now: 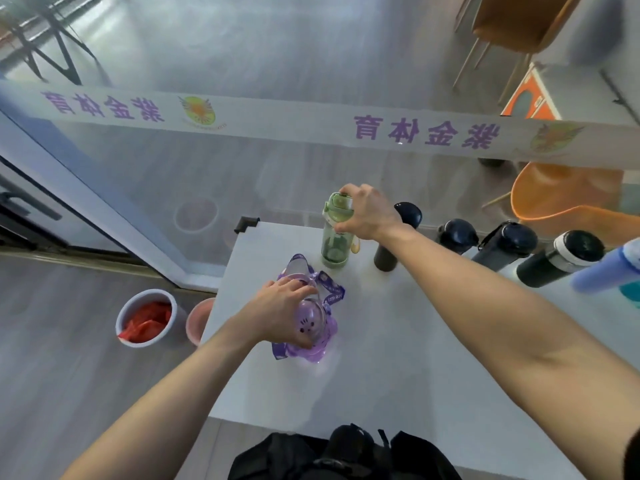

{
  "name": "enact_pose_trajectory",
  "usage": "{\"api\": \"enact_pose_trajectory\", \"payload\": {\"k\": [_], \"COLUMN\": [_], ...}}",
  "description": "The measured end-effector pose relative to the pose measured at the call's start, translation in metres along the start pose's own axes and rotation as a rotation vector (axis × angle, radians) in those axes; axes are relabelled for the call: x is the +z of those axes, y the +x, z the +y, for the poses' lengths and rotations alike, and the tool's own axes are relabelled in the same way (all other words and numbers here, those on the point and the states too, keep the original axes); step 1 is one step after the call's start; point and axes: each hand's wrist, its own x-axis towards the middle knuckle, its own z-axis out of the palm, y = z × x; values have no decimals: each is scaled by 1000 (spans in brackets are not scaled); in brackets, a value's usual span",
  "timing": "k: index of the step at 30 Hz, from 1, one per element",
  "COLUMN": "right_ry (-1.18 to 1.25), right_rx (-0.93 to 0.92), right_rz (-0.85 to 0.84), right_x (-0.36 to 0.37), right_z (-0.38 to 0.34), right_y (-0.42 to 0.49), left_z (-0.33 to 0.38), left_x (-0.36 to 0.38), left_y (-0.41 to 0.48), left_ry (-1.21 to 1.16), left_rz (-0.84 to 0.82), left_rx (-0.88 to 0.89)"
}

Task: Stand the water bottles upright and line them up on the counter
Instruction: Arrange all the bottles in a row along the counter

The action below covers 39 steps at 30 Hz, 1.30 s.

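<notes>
Right hand (367, 213) gripping green bottle (335, 237), upright

Near me the white bench (381, 375) lies open; a row of dark upright bottles (457, 235) blocks my far right.

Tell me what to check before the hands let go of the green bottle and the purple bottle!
1. Green bottle standing up straight: ok, it stands upright on the counter.
2. Right hand holding it: ok, fingers wrap its lid.
3. Purple bottle standing up: ok, it looks upright under the left hand, seen from above.
4. Purple strap out of the way: not ok, it loops loosely on the counter beside the bottle.
5. Purple bottle in the row: not ok, it sits nearer the person than the green bottle and the dark bottles.
6. Lids shut tight: cannot tell.
</notes>
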Motion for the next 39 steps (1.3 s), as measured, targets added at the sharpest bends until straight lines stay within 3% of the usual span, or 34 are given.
{"api": "enact_pose_trajectory", "payload": {"k": [9,14,21,27,32,39], "right_ry": [21,5,-5,22,37,28], "right_rx": [58,74,131,167,182,180], "right_rz": [46,59,39,28,37,63], "right_x": [2,7,12,14,15,20], "right_z": [5,-2,-7,-7,-5,-1], "right_y": [-13,-10,-2,5,5,-1], "left_z": [-14,-46,-104,-134,-127,-115], "left_x": [6,-9,-48,-99,-107,-68], "left_y": [12,24,53,91,107,114], "left_ry": [-40,-164,-240,-292,-262,-230], "left_rz": [-63,-28,163,344,292,75], "left_rx": [78,-18,-215,-281,-224,-184]}}
